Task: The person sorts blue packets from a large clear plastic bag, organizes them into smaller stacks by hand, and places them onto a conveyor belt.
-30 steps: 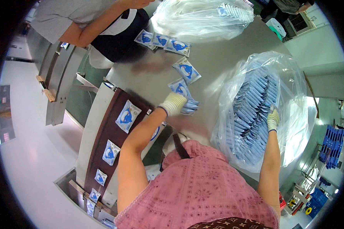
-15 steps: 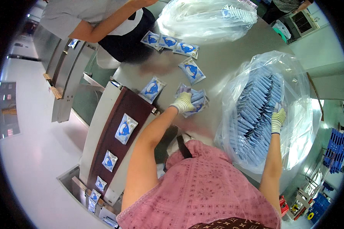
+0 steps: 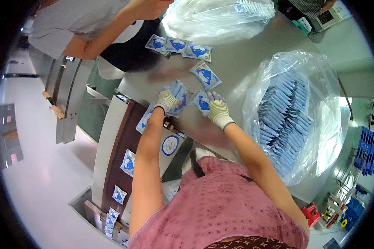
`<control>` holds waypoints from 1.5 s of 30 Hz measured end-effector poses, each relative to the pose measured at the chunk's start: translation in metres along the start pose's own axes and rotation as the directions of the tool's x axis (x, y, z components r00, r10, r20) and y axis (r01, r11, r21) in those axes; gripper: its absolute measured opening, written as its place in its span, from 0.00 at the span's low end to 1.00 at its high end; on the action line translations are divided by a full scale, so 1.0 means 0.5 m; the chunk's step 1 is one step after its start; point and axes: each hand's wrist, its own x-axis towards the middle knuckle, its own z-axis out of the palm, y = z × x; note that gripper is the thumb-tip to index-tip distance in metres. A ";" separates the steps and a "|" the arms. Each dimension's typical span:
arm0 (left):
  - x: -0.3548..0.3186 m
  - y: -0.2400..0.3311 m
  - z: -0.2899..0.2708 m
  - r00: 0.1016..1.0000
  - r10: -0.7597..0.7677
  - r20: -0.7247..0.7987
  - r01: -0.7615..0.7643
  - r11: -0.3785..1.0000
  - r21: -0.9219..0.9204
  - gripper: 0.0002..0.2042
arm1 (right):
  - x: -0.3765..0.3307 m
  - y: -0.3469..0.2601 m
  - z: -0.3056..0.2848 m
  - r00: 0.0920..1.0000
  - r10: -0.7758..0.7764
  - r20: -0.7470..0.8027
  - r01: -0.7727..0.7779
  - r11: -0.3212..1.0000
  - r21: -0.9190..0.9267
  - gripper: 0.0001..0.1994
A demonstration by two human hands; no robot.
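My left hand [image 3: 168,101], in a striped knit glove, is closed on a small blue-and-white packet [image 3: 180,103] just past the belt's end; how many packets it grips I cannot tell. My right hand [image 3: 218,109], gloved alike, has its fingers at the right edge of another packet [image 3: 201,102] and appears to grip it. Beyond them a loose packet [image 3: 205,76] lies flat on the metal table [image 3: 241,79]. Under my left wrist a further packet [image 3: 144,119] shows in part at the belt's end.
At right a large clear plastic bag [image 3: 323,137] holds tightly packed rows of packets [image 3: 278,108]. A dark red conveyor belt [image 3: 117,166] carries several packets on the left. A co-worker's arm [image 3: 108,37] reaches over the far left; another clear bag [image 3: 216,20] stands at the back.
My right hand has left the bag and come left to a packet on the table. My left hand has moved left to the belt's end. Packets on the belt have advanced.
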 end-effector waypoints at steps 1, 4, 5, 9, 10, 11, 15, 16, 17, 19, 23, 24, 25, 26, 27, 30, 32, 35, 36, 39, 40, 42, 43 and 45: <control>-0.013 0.016 0.012 1.000 0.009 -0.008 -0.009 1.000 0.007 0.44 | 0.001 0.011 0.007 0.975 0.093 0.201 -0.091 0.996 -0.017 0.29; -0.040 0.064 0.004 0.992 0.021 0.121 -0.012 0.997 -0.072 0.47 | -0.005 0.028 0.002 0.790 0.296 0.537 -0.366 0.930 0.025 0.29; -0.048 0.074 0.014 0.995 0.049 0.081 -0.037 0.989 -0.140 0.45 | -0.032 0.051 0.015 0.786 0.339 0.517 -0.470 0.871 0.144 0.29; -0.064 0.126 0.039 0.961 0.275 -0.019 -0.220 0.722 -0.657 0.37 | -0.097 0.068 -0.025 0.538 0.427 0.727 -0.789 -0.051 0.613 0.26; -0.078 0.141 0.060 0.934 0.357 -0.029 -0.232 0.541 -0.809 0.35 | -0.104 0.042 -0.076 0.638 0.420 0.646 -0.688 -0.067 0.723 0.26; -0.104 0.159 0.076 0.900 0.432 -0.053 -0.215 0.335 -0.918 0.34 | -0.109 0.013 -0.134 0.730 0.403 0.552 -0.570 -0.086 0.817 0.27; -0.212 0.279 0.041 0.825 0.544 -0.152 -0.043 -0.206 -0.978 0.30 | -0.105 0.017 -0.263 0.869 0.375 0.324 -0.352 0.007 0.936 0.31; -0.243 0.287 0.025 0.791 0.568 -0.226 -0.141 -0.190 -0.972 0.30 | -0.116 0.043 -0.288 0.857 0.380 0.348 -0.394 0.049 0.918 0.32; -0.261 0.295 0.015 0.750 0.588 -0.303 -0.244 -0.180 -0.953 0.30 | -0.122 0.059 -0.313 0.847 0.381 0.371 -0.434 0.093 0.896 0.33; -0.239 0.301 0.072 0.728 0.584 -0.360 -0.225 -0.292 -0.930 0.36 | -0.141 0.067 -0.324 0.901 0.369 0.228 -0.271 0.070 0.960 0.32; -0.302 0.382 0.060 0.749 0.593 -0.295 -0.218 -0.200 -0.955 0.42 | -0.189 0.068 -0.288 0.928 0.371 -0.042 -0.105 0.366 0.925 0.28; -0.301 0.391 0.065 0.730 0.611 -0.306 -0.198 -0.240 -0.950 0.41 | -0.194 0.062 -0.287 0.907 0.412 -0.087 -0.046 0.302 0.952 0.29; -0.300 0.401 0.072 0.710 0.628 -0.318 -0.175 -0.280 -0.944 0.40 | -0.196 0.058 -0.286 0.882 0.454 -0.127 0.017 0.238 0.971 0.29; -0.323 0.416 0.085 0.747 0.560 -0.360 -0.227 -0.294 -0.928 0.35 | -0.181 0.071 -0.275 0.813 0.507 -0.284 0.144 0.298 0.944 0.36; -0.339 0.414 0.088 0.745 0.596 -0.300 -0.175 -0.259 -0.950 0.35 | -0.200 0.085 -0.283 0.882 0.465 -0.068 0.006 0.133 0.991 0.39; -0.375 0.415 0.113 0.613 0.652 -0.445 -0.492 -0.125 -0.861 0.34 | -0.237 0.092 -0.376 0.939 0.246 0.241 -0.246 -0.014 0.969 0.49; -0.412 0.423 0.083 0.359 0.720 -0.594 -0.886 0.063 -0.460 0.33 | -0.245 0.057 -0.439 0.952 0.250 0.174 -0.181 0.005 0.983 0.52; -0.465 0.432 0.064 0.441 0.710 -0.549 -0.840 0.112 -0.531 0.24 | -0.256 0.034 -0.444 0.946 0.302 0.116 -0.137 0.049 0.989 0.54; -0.481 0.434 0.060 0.562 0.691 -0.455 -0.624 -0.006 -0.781 0.22 | -0.260 0.034 -0.448 0.949 0.298 0.100 -0.140 0.118 0.983 0.53; -0.485 0.441 0.065 0.685 0.659 -0.311 -0.455 0.053 -0.889 0.18 | -0.263 0.025 -0.464 0.953 0.293 0.073 -0.078 0.003 0.997 0.48; -0.489 0.441 0.058 0.611 0.682 -0.403 -0.682 0.195 -0.705 0.19 | -0.264 0.024 -0.469 0.957 0.282 0.062 -0.053 -0.039 0.998 0.47; -0.493 0.448 0.049 0.509 0.721 -0.470 -0.844 0.311 -0.436 0.20 | -0.267 0.026 -0.474 0.955 0.293 0.039 -0.007 -0.108 0.994 0.45; -0.494 0.453 0.050 0.503 0.724 -0.471 -0.849 0.312 -0.426 0.20 | -0.271 0.027 -0.473 0.948 0.318 0.027 0.017 -0.136 0.990 0.43; -0.491 0.471 0.052 0.486 0.743 -0.461 -0.855 0.295 -0.426 0.22 | -0.284 0.039 -0.471 0.934 0.358 0.012 0.049 -0.160 0.986 0.41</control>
